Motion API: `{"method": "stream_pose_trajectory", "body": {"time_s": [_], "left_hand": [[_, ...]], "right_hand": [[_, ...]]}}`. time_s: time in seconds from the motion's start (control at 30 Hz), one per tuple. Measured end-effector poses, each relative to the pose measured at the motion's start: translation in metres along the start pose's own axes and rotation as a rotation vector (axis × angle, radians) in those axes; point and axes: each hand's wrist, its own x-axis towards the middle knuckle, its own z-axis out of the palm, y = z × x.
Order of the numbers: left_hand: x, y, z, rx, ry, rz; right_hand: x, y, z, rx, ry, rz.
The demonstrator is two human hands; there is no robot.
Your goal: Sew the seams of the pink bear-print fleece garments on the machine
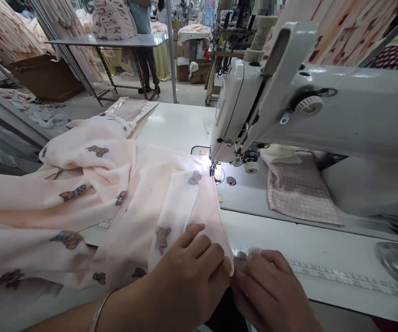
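Note:
Pale pink fabric (139, 198) printed with small bears spreads over the left of the sewing table, its right edge running under the presser foot (212, 169) of a white sewing machine (240, 101). My left hand (195, 272) rests on the fabric near its front edge, fingers curled and gripping the cloth. Close beside it, my right hand (271, 290) has its fingers closed at the fabric's lower right corner, thumb and fingertips pinched together there. The machine's lamp lights the needle area. What lies beneath the hands is hidden.
A measuring tape (323, 272) runs along the table's front edge. Folded checked cloth (299, 189) lies under the machine arm. Behind stand a metal table (150, 40) with stacked fabric, a cardboard box (46, 76) and a person (143, 46). A metal pole rises behind the sewing table.

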Motion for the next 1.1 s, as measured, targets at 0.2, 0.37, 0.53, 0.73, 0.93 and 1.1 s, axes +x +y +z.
{"method": "stream_pose_trajectory", "body": {"time_s": [0.2, 0.37, 0.53, 0.73, 0.93, 1.1], "left_hand": [[-0.003, 0.0, 0.006, 0.038, -0.127, 0.083], [-0.004, -0.001, 0.005, 0.03, -0.137, 0.119], [0.0, -0.004, 0.002, 0.054, -0.22, 0.136], [-0.004, -0.006, 0.009, 0.046, -0.216, 0.126], [0.007, -0.011, 0.001, -0.065, -0.182, 0.001], [0.017, -0.045, -0.015, 0.112, -0.279, -0.278]], "right_hand": [[-0.005, -0.004, 0.002, 0.008, -0.001, -0.015], [-0.004, -0.005, 0.0, 0.006, 0.001, -0.006], [0.0, -0.002, -0.014, 0.118, -0.055, 0.003], [0.007, 0.016, -0.026, 0.114, -0.167, -0.03], [0.012, 0.026, -0.021, 0.018, -0.29, -0.131], [0.014, 0.03, -0.014, -0.101, -0.154, -0.24]]}}
